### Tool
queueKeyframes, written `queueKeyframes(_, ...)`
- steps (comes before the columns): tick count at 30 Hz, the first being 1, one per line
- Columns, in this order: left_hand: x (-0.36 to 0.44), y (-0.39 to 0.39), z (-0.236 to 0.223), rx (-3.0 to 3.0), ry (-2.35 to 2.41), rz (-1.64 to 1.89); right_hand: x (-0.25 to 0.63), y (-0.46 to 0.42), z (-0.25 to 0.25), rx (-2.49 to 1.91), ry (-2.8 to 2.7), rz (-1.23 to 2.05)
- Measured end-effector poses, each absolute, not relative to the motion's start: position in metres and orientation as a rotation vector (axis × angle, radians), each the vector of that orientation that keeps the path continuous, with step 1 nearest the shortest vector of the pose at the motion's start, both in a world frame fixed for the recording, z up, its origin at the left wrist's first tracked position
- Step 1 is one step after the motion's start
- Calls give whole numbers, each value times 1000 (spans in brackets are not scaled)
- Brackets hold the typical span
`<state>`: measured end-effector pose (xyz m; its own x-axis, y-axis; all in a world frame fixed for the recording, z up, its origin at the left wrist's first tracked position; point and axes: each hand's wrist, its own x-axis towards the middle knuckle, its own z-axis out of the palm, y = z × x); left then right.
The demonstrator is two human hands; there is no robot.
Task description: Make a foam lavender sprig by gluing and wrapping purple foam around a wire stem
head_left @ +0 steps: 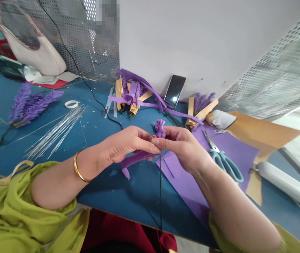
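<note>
My two hands meet over the table's front half. Between their fingertips is a small purple flower head point(160, 128) on a thin green stem point(160, 189) that hangs straight down past the table edge. My right hand point(183, 146) pinches the flower just under its petals, thumb and fingers pressed together. My left hand point(132, 142) is closed on a purple strip point(134, 160), whose loose end curls down below the fingers. The fingertips of both hands touch, and they hide where strip and stem join.
Purple sheet point(189, 189) and teal-handled scissors point(225, 163) lie at right, near a white glue gun point(284, 182). Left are wires point(57, 130), a tape roll point(71, 104) and lavender stems point(31, 105). Behind are wrapped bouquets point(132, 95) and a phone point(174, 91).
</note>
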<state>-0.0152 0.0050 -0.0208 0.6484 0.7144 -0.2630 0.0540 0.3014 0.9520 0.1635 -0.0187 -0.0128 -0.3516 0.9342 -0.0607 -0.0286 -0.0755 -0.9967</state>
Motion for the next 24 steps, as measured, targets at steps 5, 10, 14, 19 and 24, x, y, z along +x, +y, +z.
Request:
queueKeyframes(5,-13,3,-24,1232,817,504,161,-19,-13,-1027,-1330,1571)
queueKeyframes(10,-10,2,-24,1258,870,550,160,-19,-16,-1011,-1328,1520)
queueKeyframes(14,-11,2,-23,1250,875,610,162,-18,-17,-976,-1327,1545)
queueKeyframes(19,-14,4,-22,1257,787,587,171,-14,-15,-895,-1347,1632)
queueKeyframes(24,-13,2,-20,1196,791,593,179,-7,-20,-828,-1376,1747)
